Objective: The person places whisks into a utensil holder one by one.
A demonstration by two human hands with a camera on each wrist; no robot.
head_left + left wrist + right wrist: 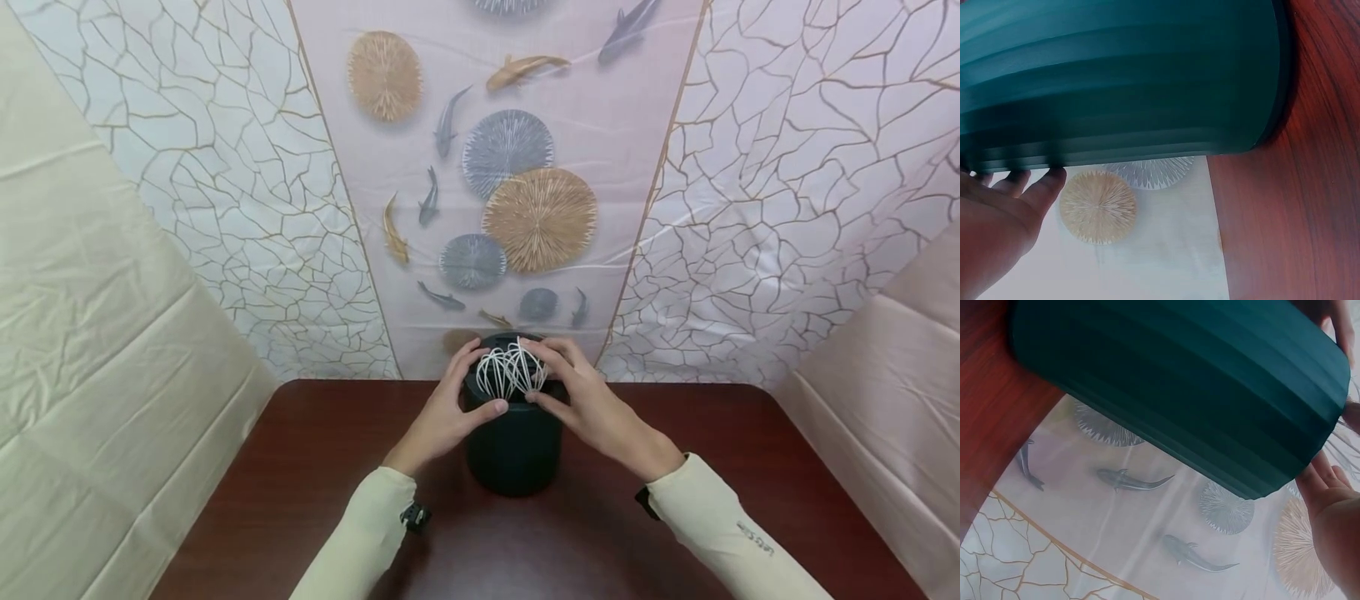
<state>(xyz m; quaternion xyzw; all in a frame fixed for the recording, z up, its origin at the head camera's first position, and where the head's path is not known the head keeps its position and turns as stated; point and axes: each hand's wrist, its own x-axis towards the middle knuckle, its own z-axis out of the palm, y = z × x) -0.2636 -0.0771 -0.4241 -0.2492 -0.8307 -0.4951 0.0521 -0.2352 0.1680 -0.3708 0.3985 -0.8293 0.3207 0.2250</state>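
Observation:
A dark green utensil holder (513, 454) with ribbed sides stands upright on the table. Two white wire whisk heads (497, 373) show side by side at its mouth; their handles are hidden inside. My left hand (447, 410) grips the holder's top at the left, thumb at the near rim and fingers along the far side. In the left wrist view, those fingertips (1054, 178) meet the holder's wall. With thumb and fingers, my right hand (592, 400) holds the right-hand whisk (527, 367) by its wires, just above the rim.
The holder stands on a dark red-brown wooden table (330, 483), close to its far edge. Behind hangs a patterned cloth (420, 167) with fish and round motifs. Pale fabric panels (112, 375) flank the table on both sides.

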